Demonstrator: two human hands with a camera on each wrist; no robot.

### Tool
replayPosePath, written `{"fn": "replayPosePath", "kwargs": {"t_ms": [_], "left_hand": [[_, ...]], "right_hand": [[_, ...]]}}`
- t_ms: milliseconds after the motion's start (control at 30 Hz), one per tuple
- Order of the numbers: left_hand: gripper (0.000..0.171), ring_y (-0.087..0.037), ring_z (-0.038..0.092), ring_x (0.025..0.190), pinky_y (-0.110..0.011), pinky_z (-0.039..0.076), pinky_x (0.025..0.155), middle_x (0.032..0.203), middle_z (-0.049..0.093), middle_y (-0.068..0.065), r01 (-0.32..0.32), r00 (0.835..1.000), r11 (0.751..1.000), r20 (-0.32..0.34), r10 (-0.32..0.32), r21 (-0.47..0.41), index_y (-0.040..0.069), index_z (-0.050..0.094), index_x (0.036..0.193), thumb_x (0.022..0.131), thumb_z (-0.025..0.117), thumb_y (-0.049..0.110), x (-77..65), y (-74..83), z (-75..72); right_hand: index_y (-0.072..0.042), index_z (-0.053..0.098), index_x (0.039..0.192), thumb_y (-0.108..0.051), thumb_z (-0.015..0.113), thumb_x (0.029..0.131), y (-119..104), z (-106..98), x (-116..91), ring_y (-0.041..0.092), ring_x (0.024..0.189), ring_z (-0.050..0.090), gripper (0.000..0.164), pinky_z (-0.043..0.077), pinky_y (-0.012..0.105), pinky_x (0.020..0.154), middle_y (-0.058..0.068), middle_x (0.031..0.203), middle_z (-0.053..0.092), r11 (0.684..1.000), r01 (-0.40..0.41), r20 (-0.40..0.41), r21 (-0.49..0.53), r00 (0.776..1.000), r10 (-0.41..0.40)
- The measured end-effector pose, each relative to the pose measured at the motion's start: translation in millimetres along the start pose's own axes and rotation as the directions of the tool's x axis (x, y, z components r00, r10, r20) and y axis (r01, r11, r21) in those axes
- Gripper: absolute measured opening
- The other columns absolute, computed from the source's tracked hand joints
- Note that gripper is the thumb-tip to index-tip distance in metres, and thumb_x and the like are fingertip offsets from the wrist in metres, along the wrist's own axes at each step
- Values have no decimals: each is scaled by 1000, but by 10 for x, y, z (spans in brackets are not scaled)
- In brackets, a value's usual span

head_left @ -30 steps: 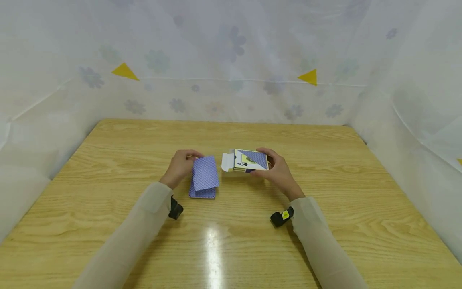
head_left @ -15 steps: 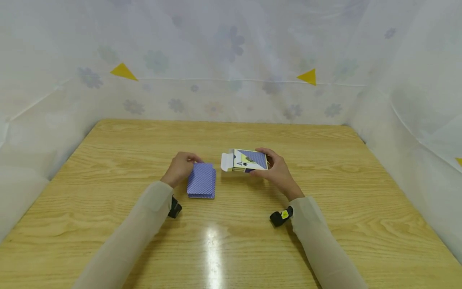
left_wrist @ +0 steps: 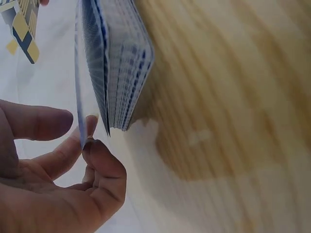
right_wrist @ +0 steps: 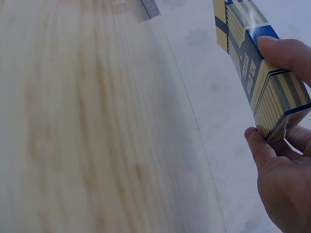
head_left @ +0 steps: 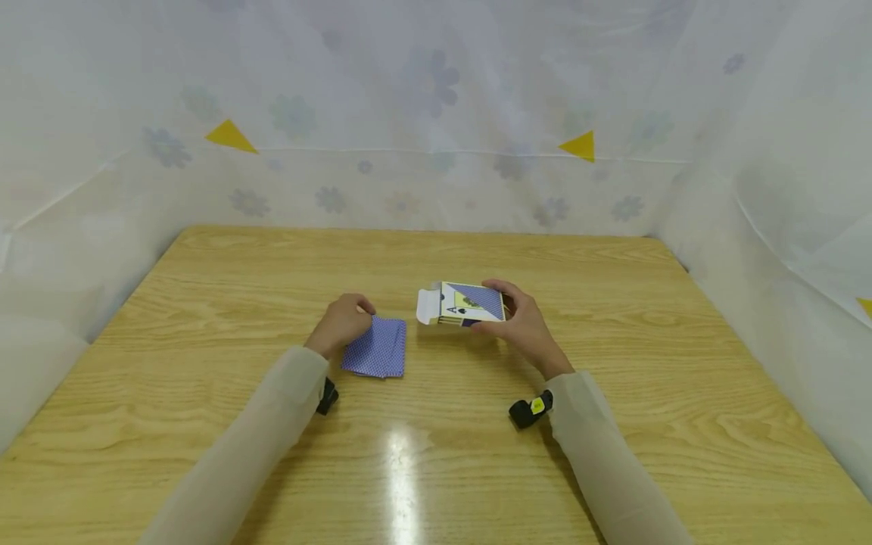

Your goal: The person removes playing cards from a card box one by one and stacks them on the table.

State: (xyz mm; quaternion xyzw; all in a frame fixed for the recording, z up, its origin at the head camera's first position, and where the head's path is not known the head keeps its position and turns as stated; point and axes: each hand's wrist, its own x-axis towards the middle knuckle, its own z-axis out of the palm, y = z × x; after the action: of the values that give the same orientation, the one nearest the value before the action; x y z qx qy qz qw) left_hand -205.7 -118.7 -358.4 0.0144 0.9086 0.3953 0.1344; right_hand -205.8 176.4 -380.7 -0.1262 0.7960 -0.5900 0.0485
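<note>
A deck of blue-backed playing cards (head_left: 397,356) lies face down left of the table's middle. My left hand (head_left: 342,324) holds the top playing card (left_wrist: 79,73) at its far left corner with curled fingers; that card sits askew, lifted slightly off the thick stack (left_wrist: 124,68) in the left wrist view. My right hand (head_left: 521,322) grips a playing-card box (head_left: 470,302) by its right end, thumb on the near side and fingers on the far side. The box is held above the table, its white flap (head_left: 428,306) open towards the deck. The inside of the box is hidden.
The wooden table (head_left: 436,439) has a white flowered curtain (head_left: 402,98) along its back and both sides. Yellow triangles (head_left: 577,146) are on the curtain. A black wrist strap (head_left: 530,411) shows at the right sleeve.
The card in my left hand has come down from a raised tilt to lie nearly flat on the deck, shifting left. My left hand moved slightly lower. The right hand and box stayed put.
</note>
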Motion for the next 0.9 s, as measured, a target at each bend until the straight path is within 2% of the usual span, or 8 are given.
{"fn": "replayPosePath", "kwargs": {"t_ms": [133,400,567,900], "left_hand": [[36,-22,47,81,-27,38,64,112,56,-20,-6,1000,1000,-11,6,4,-4,57,116,84,41,1,-7,-5,-14],[30,-17,47,70,-23,39,56,81,54,-9,-14,999,1000,-52,16,24,-5,59,110,83,47,-2,-2,30,-19],[24,-17,49,69,-22,40,55,83,55,-10,-10,998,999,-55,12,39,-5,59,109,87,51,0,6,21,23],[17,-19,51,69,-24,41,56,87,60,-16,-19,995,997,-96,26,78,-6,60,101,87,59,4,-6,24,72]], "right_hand": [[-10,43,140,-5,77,77,-1,-4,1,24,123,45,72,43,14,91,10,142,41,1000,-1,3,5,1000,1],[-6,42,141,-3,77,77,-11,0,-11,25,123,45,73,42,13,90,11,143,40,1000,7,1,4,1000,-7],[-5,41,141,-2,76,78,-17,10,-21,26,124,45,72,42,15,91,11,144,40,1000,6,1,9,1000,-6],[-8,43,140,-3,76,77,-9,18,-6,25,125,44,71,40,30,102,10,144,40,1000,-1,-3,-7,1000,1]]}}
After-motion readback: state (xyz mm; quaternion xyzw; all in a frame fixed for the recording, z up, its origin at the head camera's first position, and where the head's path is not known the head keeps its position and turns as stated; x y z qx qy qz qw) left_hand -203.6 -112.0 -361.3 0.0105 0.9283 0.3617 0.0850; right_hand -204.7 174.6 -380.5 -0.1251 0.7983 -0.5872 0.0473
